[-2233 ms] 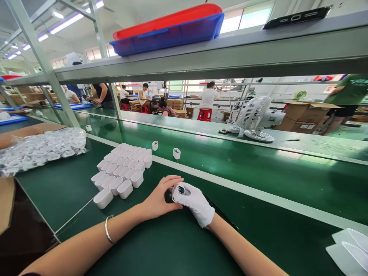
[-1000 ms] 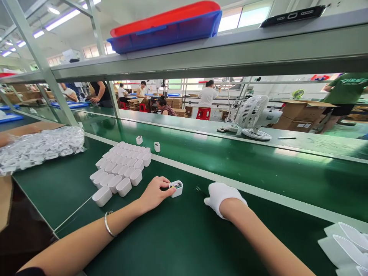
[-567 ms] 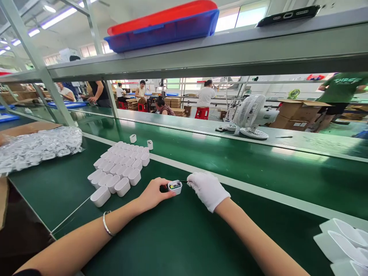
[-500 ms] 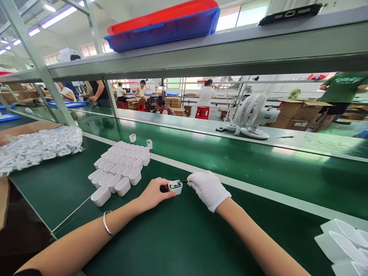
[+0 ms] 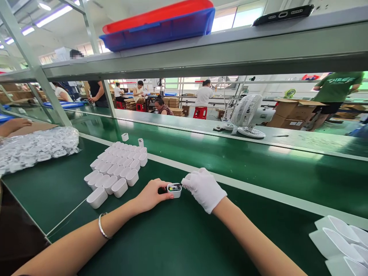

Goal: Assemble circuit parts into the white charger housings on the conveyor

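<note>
My bare left hand pinches a small open white housing that rests on the green mat, with coloured parts showing inside it. My right hand, in a white glove, is closed on a thin dark tool whose tip reaches into the housing's opening. A block of several white housings lies top-down to the left of my hands. Two single housings stand upright on the belt behind that block.
A plastic bag of white parts lies at far left, another person's hand behind it. White trays sit at lower right. A desk fan stands beyond the green belt. Blue and red bins rest on the overhead shelf.
My gloved right hand came back from the mat on the right to the housing, bringing a thin tool to its opening. The two upright housings on the belt drifted left.
</note>
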The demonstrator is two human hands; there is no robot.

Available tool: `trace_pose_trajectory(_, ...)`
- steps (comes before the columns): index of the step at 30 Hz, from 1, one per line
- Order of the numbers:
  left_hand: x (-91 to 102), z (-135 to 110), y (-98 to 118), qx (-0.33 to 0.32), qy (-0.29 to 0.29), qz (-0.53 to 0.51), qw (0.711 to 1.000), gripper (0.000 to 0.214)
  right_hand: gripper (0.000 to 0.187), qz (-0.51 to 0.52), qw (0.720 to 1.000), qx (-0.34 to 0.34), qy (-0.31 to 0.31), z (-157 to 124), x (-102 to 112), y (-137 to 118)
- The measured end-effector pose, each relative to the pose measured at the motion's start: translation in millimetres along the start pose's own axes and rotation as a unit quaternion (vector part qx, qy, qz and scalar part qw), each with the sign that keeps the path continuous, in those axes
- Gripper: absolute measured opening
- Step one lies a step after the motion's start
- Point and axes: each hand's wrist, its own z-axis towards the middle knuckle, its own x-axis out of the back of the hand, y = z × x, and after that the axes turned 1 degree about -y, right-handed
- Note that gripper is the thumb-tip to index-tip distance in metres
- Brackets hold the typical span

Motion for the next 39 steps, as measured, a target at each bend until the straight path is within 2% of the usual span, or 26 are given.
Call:
trace_pose_trajectory(2, 0.0, 0, 1, 0.004, 0.003, 0.011, 1.0, 0.032, 0.017, -0.003, 1.0, 0.006, -0.02, 0, 5, 3)
trace_pose_trajectory(8, -0.8, -1, 1, 0.004, 0.004, 0.007, 1.0, 0.029, 0.016, -0.018, 1.0, -0.013, 0.004, -3, 10, -3)
trace_pose_trajectory(13, -1.4, 0, 0, -0.002, 0.006, 0.0, 1.0, 0.03, 0.017, -0.001, 1.0, -0.002, -0.018, -3, 12, 0)
trace_pose_trajectory(17, -1.9, 0, 0, 0.001, 0.013, -0.005, 1.0, 0.03, 0.022, 0.02, 0.996, -0.08, -0.021, -3, 8, 16)
trace_pose_trajectory(20, -2.2, 0, 1, -0.004, 0.013, -0.01, 1.0, 0.028, 0.024, 0.072, 0.981, -0.157, -0.087, -4, -2, 28)
trace_pose_trajectory(23, -2.4, -1, 1, -0.002, 0.019, -0.006, 1.0, 0.026, 0.023, 0.123, 0.962, -0.182, -0.161, -4, -11, 32)
trace_pose_trajectory(25, -2.1, -1, 1, -0.002, 0.024, -0.002, 1.0, 0.026, 0.023, 0.145, 0.963, -0.182, -0.135, -4, -16, 28)
trace_pose_trajectory(27, -1.5, 0, 1, -0.012, 0.02, -0.001, 1.0, 0.024, 0.025, 0.187, 0.965, -0.178, -0.046, -4, -19, 18)
trace_pose_trajectory(29, -0.9, 1, 0, -0.032, 0.007, -0.001, 0.999, 0.022, 0.039, 0.245, 0.955, -0.164, 0.03, -4, -21, 4)
trace_pose_trajectory(30, -0.8, 1, 0, -0.041, 0.001, 0.0, 0.999, 0.021, 0.041, 0.27, 0.951, -0.147, 0.036, -3, -22, -2)
trace_pose_trajectory(33, -2.1, 1, -2, -0.052, -0.004, 0.011, 0.999, 0.019, 0.028, 0.321, 0.943, -0.085, -0.008, -3, -24, -17)
trace_pose_trajectory(35, -3.7, 0, -2, -0.056, 0.005, 0.019, 0.998, 0.021, 0.022, 0.359, 0.93, -0.068, -0.024, -2, -25, -22)
trace_pose_trajectory(37, -4.9, 0, -2, -0.064, 0.01, 0.03, 0.997, 0.024, 0.02, 0.421, 0.903, -0.084, -0.013, 0, -25, -23)
trace_pose_trajectory(39, -4.9, 0, -4, -0.071, 0.013, 0.042, 0.996, 0.03, 0.026, 0.497, 0.859, -0.12, 0.01, 3, -25, -17)
